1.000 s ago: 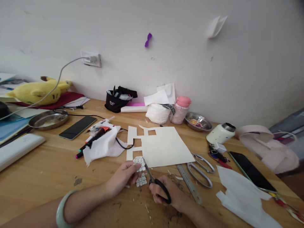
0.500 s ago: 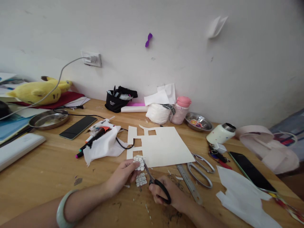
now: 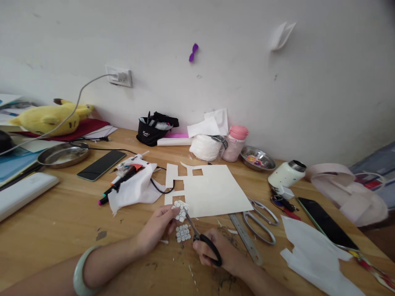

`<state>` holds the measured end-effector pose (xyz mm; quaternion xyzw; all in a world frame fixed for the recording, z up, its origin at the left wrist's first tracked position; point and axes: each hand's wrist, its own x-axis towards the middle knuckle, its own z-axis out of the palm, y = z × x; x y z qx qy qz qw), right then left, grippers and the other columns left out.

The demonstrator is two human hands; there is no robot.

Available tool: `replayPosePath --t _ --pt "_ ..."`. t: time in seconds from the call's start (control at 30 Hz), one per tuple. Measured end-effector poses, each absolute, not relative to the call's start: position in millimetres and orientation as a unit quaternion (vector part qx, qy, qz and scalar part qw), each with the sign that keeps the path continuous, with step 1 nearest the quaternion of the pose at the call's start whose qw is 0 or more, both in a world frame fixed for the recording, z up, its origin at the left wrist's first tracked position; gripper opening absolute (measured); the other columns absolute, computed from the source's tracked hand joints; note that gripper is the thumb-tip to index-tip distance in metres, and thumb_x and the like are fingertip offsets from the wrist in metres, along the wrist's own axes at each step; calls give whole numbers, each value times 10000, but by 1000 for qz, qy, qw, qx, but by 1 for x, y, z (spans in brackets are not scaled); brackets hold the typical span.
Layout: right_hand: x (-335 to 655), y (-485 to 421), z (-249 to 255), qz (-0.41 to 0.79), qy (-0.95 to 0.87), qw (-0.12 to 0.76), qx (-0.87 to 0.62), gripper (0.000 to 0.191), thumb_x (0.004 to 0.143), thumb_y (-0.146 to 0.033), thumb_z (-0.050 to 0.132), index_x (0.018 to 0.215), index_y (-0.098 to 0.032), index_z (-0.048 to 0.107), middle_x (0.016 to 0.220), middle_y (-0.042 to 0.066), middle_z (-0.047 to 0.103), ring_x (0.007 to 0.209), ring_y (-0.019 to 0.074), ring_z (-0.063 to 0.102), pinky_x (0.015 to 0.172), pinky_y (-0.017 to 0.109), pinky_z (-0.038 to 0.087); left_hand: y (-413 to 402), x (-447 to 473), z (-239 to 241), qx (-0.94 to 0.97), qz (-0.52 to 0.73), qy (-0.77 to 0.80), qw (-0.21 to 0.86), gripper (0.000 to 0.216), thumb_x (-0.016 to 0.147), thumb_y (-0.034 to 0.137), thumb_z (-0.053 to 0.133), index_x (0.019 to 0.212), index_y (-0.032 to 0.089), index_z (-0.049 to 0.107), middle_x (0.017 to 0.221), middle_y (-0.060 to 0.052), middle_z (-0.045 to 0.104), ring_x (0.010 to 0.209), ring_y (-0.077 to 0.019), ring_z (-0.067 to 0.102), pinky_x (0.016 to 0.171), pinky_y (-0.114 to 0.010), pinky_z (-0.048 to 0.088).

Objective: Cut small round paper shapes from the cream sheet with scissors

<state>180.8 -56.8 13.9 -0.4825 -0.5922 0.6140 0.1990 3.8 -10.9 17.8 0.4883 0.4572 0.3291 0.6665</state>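
My left hand [image 3: 157, 231] pinches a small white paper piece with a pattern of rounded cells [image 3: 180, 210] just above the wooden table [image 3: 61, 222]. My right hand [image 3: 220, 251] is closed through the black handles of small scissors [image 3: 202, 240], whose blades reach up into the patterned piece. A second bit of the same patterned paper [image 3: 183, 233] lies just below the blades. A cream sheet with square notches cut out [image 3: 207, 190] lies right behind my hands.
Large metal scissors [image 3: 261, 222] and a steel ruler [image 3: 245, 238] lie to the right, with white paper [image 3: 311, 255] and a phone [image 3: 327, 224] beyond. To the left are a glue gun on white cloth [image 3: 133, 185], another phone [image 3: 101, 165] and a steel dish [image 3: 63, 155].
The scissors have cut further through the patterned paper; its lower part now lies apart below the blades, and my left hand has tilted the upper part slightly.
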Motion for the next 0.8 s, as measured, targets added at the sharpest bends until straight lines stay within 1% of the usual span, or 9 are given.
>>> replayPosePath --t 0.1,0.27,0.33,0.43,0.57,0.7,0.8 --pt "181 -58 17 609 -592 189 -493 406 749 -403 489 440 -162 383 408 -32 392 370 47 292 396 202 199 -11 4 19 485 333 457 667 379 701 503 505 522 184 406 366 76 331 390 -73 225 429 -220 142" --pt "179 -59 22 616 -578 195 -498 389 732 -404 503 454 -166 374 418 -38 380 384 46 295 407 201 204 -12 5 21 496 338 457 656 391 703 507 495 506 188 384 367 73 334 397 -75 236 447 -218 175" --pt "179 -59 20 623 -576 194 -493 390 733 -403 507 456 -168 368 417 -39 378 381 46 292 397 201 195 -12 5 21 494 342 454 658 385 704 500 495 509 189 381 367 77 328 401 -75 240 458 -216 196" --pt "181 -58 14 618 -583 193 -491 397 751 -397 502 455 -165 377 416 -36 386 374 46 285 385 204 179 -12 4 20 493 340 453 660 384 707 495 492 506 188 377 369 80 322 402 -74 234 454 -214 187" --pt "181 -58 12 614 -589 199 -487 404 754 -402 495 448 -160 390 411 -31 393 373 47 293 395 207 195 -12 4 19 497 339 454 657 380 713 490 487 508 184 394 374 81 333 402 -71 228 446 -217 169" --pt "179 -57 17 636 -572 202 -477 409 725 -416 509 442 -170 347 400 -39 377 370 42 290 397 203 199 -12 4 19 491 333 463 659 384 711 497 491 508 184 396 367 81 344 395 -69 230 440 -220 170" --pt "179 -57 16 647 -548 216 -483 374 712 -438 501 485 -168 376 409 -43 394 357 39 291 377 195 196 -11 4 15 504 319 450 665 405 714 519 490 511 172 441 367 70 372 391 -72 264 439 -221 181"
